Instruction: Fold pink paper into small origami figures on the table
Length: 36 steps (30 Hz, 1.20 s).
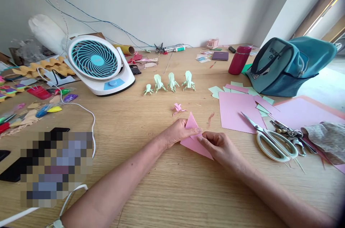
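Our left hand (178,133) and right hand (219,144), both closed, pinch the pink paper (194,145) between them; we should align edges

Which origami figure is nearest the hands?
The pink origami figure, just beyond the left hand and the folded pink paper. It's the only pink one; the four pale green figures stand in a row farther back.

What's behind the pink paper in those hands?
Beyond the pink paper, there's a little pink figure, then four green figures farther back. The bit of table that the paper covers can't be seen.
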Each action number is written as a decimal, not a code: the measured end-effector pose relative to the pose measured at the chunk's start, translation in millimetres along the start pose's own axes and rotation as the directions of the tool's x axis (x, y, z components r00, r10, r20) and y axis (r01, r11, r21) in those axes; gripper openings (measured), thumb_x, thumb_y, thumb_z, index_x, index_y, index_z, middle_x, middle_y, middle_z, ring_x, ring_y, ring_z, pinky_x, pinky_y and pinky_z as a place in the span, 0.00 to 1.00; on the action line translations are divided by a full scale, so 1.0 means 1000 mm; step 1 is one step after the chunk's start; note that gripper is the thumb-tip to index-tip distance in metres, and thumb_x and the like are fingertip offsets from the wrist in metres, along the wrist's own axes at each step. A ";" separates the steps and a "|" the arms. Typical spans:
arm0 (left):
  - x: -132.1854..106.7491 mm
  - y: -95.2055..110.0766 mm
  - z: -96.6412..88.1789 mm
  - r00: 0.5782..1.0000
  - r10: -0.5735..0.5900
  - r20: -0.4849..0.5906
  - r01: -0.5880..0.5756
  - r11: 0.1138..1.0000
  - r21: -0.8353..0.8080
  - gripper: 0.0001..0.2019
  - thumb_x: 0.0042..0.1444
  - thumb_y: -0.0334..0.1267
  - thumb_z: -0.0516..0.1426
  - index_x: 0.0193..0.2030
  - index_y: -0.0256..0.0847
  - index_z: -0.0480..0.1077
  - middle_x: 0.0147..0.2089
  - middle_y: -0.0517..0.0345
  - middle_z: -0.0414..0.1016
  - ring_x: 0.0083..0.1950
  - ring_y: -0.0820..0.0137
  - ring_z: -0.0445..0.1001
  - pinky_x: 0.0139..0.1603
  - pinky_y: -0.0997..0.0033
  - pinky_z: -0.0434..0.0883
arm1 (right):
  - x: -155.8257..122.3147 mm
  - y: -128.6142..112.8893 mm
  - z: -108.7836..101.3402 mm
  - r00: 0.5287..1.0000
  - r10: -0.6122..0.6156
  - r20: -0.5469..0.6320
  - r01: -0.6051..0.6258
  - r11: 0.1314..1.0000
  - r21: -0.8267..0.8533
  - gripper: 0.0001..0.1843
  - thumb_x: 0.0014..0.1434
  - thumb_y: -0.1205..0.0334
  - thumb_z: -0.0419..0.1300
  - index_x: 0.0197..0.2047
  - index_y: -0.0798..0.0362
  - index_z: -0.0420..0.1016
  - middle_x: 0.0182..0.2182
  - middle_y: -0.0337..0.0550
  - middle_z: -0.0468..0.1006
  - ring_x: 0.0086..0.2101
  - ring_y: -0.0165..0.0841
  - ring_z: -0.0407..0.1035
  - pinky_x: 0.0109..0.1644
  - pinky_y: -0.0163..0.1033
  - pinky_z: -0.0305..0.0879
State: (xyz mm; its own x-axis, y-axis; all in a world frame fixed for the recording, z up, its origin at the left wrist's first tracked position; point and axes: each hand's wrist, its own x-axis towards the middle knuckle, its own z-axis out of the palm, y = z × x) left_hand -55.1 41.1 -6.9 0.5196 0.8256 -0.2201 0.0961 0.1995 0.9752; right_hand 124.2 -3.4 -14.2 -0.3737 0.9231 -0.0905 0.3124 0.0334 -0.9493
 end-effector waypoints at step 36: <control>0.005 -0.015 -0.014 0.918 0.240 -0.315 -0.202 0.968 0.147 0.34 0.44 0.65 0.63 0.17 0.40 0.49 0.20 0.67 0.46 0.23 0.79 0.45 0.26 0.72 0.43 | -0.008 0.004 -0.004 0.995 0.068 0.077 -0.076 0.992 0.103 0.31 0.52 0.34 0.61 0.19 0.51 0.57 0.17 0.32 0.54 0.20 0.25 0.45 0.24 0.35 0.39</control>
State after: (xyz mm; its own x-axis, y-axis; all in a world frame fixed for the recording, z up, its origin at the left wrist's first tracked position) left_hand -66.1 49.9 -23.2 0.2328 0.9722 0.0239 0.1126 -0.0514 0.9923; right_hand 132.5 -9.0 -16.4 -0.4175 0.8912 -0.1775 0.2486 -0.0759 -0.9656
